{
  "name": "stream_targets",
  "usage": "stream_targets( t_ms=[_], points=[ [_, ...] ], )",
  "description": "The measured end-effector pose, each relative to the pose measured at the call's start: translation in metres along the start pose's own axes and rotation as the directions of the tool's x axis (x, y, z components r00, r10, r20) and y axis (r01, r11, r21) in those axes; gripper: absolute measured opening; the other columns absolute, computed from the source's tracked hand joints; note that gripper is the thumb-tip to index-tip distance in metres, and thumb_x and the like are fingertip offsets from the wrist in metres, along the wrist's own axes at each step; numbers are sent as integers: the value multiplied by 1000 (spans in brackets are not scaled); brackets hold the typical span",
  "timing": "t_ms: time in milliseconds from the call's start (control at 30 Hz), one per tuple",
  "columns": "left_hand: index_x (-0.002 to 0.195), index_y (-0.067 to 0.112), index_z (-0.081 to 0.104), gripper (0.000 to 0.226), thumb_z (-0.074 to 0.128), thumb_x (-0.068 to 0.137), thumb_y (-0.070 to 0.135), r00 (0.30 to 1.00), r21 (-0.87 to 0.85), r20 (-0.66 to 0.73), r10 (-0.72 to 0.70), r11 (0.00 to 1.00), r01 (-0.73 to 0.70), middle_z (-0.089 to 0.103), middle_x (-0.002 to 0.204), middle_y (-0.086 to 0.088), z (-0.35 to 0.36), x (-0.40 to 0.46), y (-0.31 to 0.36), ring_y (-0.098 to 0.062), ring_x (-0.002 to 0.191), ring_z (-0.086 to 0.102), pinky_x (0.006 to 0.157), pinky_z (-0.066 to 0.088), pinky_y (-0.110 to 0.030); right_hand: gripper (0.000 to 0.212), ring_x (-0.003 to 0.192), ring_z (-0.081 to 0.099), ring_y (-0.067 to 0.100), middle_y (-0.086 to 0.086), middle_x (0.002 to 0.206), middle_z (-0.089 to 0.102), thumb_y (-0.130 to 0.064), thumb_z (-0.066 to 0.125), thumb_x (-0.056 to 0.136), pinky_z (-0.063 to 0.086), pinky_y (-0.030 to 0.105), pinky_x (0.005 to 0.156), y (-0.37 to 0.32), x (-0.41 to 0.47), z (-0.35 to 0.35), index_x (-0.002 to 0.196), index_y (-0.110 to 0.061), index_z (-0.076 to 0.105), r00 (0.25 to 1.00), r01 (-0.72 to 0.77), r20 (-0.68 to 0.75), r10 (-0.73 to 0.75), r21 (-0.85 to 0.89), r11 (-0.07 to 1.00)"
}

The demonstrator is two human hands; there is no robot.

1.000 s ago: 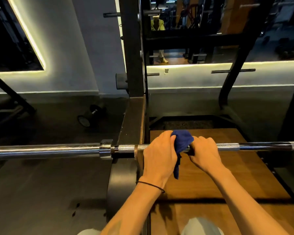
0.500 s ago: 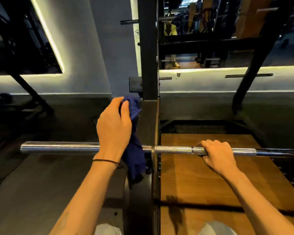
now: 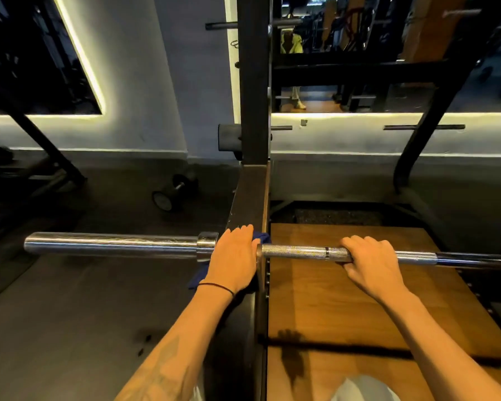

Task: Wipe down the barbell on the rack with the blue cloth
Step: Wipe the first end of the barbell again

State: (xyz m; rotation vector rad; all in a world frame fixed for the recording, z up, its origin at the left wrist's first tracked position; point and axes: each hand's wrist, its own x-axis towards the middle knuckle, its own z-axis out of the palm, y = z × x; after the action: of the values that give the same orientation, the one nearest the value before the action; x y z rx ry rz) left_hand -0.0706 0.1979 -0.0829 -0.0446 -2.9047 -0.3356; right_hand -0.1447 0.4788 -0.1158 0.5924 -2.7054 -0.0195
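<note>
A steel barbell (image 3: 298, 252) lies across the view on the black rack (image 3: 252, 111), its thick sleeve sticking out to the left. My left hand (image 3: 234, 260) wraps the blue cloth (image 3: 198, 277) around the bar just right of the sleeve collar; only a corner of cloth shows beyond my fingers and another hangs below my wrist. My right hand (image 3: 369, 260) grips the knurled part of the bar farther right, bare, with no cloth under it.
A wooden platform (image 3: 330, 299) lies below the bar on the right, dark rubber floor on the left. A dumbbell (image 3: 175, 192) rests on the floor near the wall. A slanted rack leg (image 3: 417, 140) rises at the right. Mirrors line the wall.
My left hand came down from above the bar and now wraps the cloth on the bar beside the collar. My right hand kept its grip on the knurling.
</note>
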Motion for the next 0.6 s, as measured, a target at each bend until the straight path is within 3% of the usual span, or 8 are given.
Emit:
stream_targets(
  t_ms=[100,200,300,400,500,600],
  points=[
    [150,16,33,56,52,99,26,999,-2,-16,48,999,-48,44,146,-5,2,-11,4,-23,132,43,117,20,-36,29,82,63,18,-7,89,66,-48,75,81,38,32,65,-3,0,-4,100,-29,66,1000,-15,20,16,-38,999],
    [149,15,36,57,54,95,17,997,-31,-57,59,998,-61,40,152,-7,4,-24,7,-26,140,35,119,7,-30,48,104,61,16,-7,112,65,-66,53,89,43,33,82,-7,8,-16,120,-30,60,979,-61,195,64,-22,998],
    [155,17,23,63,50,98,15,998,-16,-60,31,999,-32,23,162,-3,7,-32,9,-22,149,17,115,-10,-25,64,110,59,17,-4,121,60,-73,50,88,46,34,88,-20,24,-24,129,-26,56,920,-31,392,8,51,998],
    [157,18,11,65,44,101,15,1000,29,-23,14,1000,-13,12,165,-1,7,-35,7,-18,152,8,114,-12,-26,48,100,56,16,-2,110,55,-65,60,87,47,31,82,-46,46,-28,116,-26,57,853,11,508,-121,215,977],
    [157,16,5,63,38,104,18,999,91,24,30,995,-32,7,166,-3,4,-38,7,-19,152,2,113,-13,-26,39,92,54,13,-4,103,53,-58,64,88,42,27,73,-70,63,-26,115,-30,59,835,48,507,-212,317,947],
    [154,14,22,56,42,102,21,1000,71,-8,14,997,-13,27,159,-5,-3,-32,8,-22,148,20,120,3,-26,33,89,57,15,-5,99,59,-63,57,88,41,29,69,-79,66,-17,105,-34,55,856,61,479,-193,277,959]
  ],
)
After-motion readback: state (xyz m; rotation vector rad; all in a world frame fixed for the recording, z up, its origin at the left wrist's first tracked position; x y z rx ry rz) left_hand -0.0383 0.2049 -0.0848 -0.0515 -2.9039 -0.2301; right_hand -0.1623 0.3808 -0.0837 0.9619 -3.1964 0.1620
